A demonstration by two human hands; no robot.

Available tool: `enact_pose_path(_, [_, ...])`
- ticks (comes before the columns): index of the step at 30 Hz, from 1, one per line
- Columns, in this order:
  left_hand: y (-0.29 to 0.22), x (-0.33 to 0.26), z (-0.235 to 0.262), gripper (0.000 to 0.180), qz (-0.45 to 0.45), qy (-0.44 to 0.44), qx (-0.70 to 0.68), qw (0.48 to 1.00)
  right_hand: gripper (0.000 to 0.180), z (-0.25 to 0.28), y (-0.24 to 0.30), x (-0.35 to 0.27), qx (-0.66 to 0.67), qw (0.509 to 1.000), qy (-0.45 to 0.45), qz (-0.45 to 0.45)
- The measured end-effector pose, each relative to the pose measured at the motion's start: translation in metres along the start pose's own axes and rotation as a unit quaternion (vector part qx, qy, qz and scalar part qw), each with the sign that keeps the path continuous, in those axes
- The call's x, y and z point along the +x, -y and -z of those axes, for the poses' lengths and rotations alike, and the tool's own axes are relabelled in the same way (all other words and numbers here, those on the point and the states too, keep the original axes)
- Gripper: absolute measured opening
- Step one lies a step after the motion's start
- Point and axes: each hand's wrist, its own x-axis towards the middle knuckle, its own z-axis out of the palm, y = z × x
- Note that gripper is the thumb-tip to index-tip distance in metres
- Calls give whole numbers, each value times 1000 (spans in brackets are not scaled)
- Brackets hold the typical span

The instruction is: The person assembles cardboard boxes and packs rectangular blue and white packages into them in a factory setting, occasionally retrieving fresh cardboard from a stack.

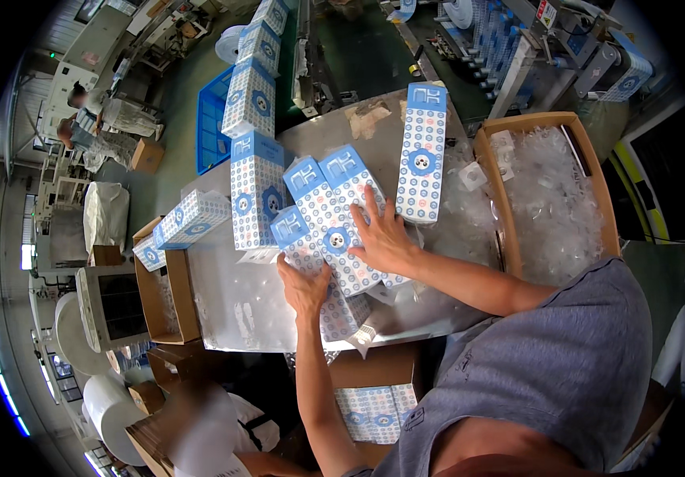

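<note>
Three long blue-and-white packs lie side by side in front of me at a slant: a left pack (299, 248), a middle pack (328, 208) and a right pack (349, 176). They carry small blue motifs and a round animal emblem. My left hand (304, 286) grips the near part of the left pack, thumb and fingers on either side. Fingers spread, my right hand (386, 240) rests on the right pack and touches the middle one. Partly hidden under them is another pack (342, 316), its clear wrapper end sticking out towards me.
The metal table (239, 306) also bears a separate pack (420, 155) and a row of packs (253, 187) reaching back. A carton (509, 238) of clear plastic stands right, another carton (179, 310) left. Below sits an open carton (410, 366) holding packs. A person (207, 433) is close by, lower left.
</note>
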Motion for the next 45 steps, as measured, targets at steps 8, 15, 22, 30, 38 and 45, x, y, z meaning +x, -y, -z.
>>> enact_pose_path(8, [4, 73, -25, 92, -144, -64, -47, 986, 68, 97, -87, 34, 104, 972, -34, 206])
enact_pose_path(15, [-41, 17, -18, 103, -84, 9, 123, 989, 78, 157, -170, 161, -307, 892, 238, 231])
enact_pose_path(22, [-30, -74, -2, 138, -190, 66, 82, 976, 86, 146, -231, 143, -270, 882, 98, 373])
enact_pose_path(30, [-43, -85, -67, 118, -207, 3, 138, 968, 98, 173, -261, 169, -264, 933, 93, 227])
enact_pose_path(38, [-18, -94, -43, 96, -193, -121, -87, 970, 101, 144, -234, 153, -275, 957, 59, 69])
enact_pose_path(45, [117, -323, 104, 34, 118, -404, 50, 906, 24, 82, -121, 44, 219, 959, -12, 178])
